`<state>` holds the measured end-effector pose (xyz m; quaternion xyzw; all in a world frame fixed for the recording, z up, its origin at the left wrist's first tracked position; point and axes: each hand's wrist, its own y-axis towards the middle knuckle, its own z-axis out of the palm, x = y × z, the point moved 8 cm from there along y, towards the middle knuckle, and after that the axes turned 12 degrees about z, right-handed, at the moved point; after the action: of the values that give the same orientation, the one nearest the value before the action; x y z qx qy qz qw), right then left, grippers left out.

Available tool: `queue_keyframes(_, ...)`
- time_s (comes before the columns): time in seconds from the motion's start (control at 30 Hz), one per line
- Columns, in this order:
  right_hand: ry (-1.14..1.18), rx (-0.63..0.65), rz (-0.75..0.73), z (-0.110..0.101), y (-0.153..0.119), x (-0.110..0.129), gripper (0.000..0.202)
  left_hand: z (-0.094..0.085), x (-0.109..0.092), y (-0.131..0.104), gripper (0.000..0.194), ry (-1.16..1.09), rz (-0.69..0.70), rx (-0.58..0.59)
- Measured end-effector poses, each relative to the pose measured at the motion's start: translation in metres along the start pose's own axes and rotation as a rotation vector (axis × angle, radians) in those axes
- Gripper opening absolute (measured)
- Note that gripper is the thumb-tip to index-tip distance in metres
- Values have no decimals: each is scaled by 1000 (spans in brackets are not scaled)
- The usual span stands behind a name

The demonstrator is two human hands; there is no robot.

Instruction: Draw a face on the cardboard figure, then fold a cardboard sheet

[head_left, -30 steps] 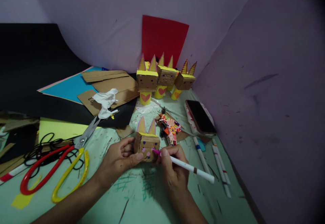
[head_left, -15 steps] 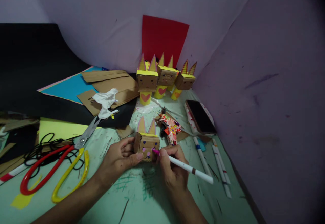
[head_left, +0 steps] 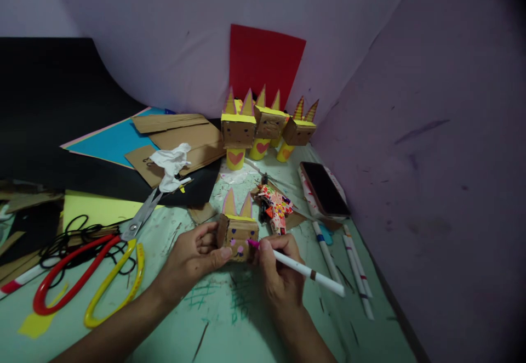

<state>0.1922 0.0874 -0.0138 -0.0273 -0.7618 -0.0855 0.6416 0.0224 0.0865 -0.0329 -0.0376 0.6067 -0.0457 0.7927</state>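
My left hand (head_left: pixel 201 253) grips the left side of a small cardboard box head (head_left: pixel 238 231), its thumb across the lower front edge. The box has two pointed ears, a yellow strip on top, and a drawn face with dark eyes and pink marks. My right hand (head_left: pixel 283 270) is closed around a white marker (head_left: pixel 304 268) with a magenta tip. That tip rests at the right cheek of the face, touching or nearly touching it. Just behind the box lies a patterned glue gun (head_left: pixel 277 206).
Large scissors (head_left: pixel 131 231) with red and yellow handles lie at left beside black cord (head_left: pixel 82 237). Several similar cardboard figures (head_left: pixel 238 132) stand at the back before a red sheet (head_left: pixel 265 61). A phone (head_left: pixel 324 187) and markers (head_left: pixel 358 275) lie at right; cardboard pieces (head_left: pixel 184 138) lie back left.
The marker tip has shifted very slightly up on the right cheek of the box face. My left hand and the box have stayed in place.
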Motion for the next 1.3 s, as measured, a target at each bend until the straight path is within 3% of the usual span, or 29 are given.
queue_keyframes(1.3,-5,9,-30,1,-1,6,19,1,0,-1,67,-2,-6,-1)
